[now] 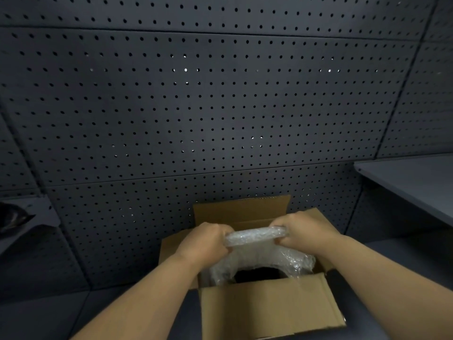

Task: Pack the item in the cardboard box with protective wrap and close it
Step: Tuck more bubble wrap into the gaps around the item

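An open brown cardboard box (267, 307) stands at the bottom centre with its flaps up. Clear bubble wrap (255, 251) rises out of it, its upper edge bunched into a roll. My left hand (206, 241) grips the left end of that roll and my right hand (306, 229) grips the right end, both held above the box opening. Below the wrap, a dark item (259, 274) shows inside the box; its shape is mostly hidden.
A dark perforated wall panel (208, 106) fills the view behind the box. A grey shelf (411, 182) juts in at the right. A dark shelf with a black object (14, 217) sits at the left. The box rests on a dark surface (404, 266).
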A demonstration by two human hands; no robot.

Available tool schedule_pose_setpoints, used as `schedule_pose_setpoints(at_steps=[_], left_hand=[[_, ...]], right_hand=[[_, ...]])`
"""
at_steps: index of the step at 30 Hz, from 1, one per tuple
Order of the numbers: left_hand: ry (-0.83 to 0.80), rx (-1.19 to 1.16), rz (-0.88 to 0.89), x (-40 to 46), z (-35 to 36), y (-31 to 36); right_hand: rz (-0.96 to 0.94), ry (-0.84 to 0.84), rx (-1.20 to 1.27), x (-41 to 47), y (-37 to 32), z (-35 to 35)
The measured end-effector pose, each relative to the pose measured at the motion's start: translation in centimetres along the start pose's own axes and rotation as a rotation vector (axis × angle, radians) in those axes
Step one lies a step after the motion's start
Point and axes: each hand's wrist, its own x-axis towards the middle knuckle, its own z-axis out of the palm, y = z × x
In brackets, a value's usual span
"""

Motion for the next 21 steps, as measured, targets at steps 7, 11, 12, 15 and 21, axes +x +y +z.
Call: schedule_pose_setpoints(at_steps=[7, 11, 12, 15, 21], left_hand=[[0.028, -0.011, 0.071, 0.4, 1.1, -0.3], [0.035, 0.115, 0.145, 0.3, 2.5, -0.8], [0.017, 0.147, 0.16, 0.2, 2.9, -1.0], [-0.086, 0.228, 0.182, -0.2, 4.1, -1.1], [-0.014, 0.39, 0.235, -0.4, 5.3, -1.4]], right_hand=[[0.01, 0.043, 0.038, 0.3, 1.1, 0.8], [-0.099, 0.097, -0.101, 0.2, 1.9, 2.2], [-0.126, 0.086, -0.12, 0.2, 2.3, 2.9], [-0.162, -0.002, -0.118, 0.3, 3.1, 5.0], [-0.323, 0.163, -0.303, 0.3, 3.6, 6.7]])
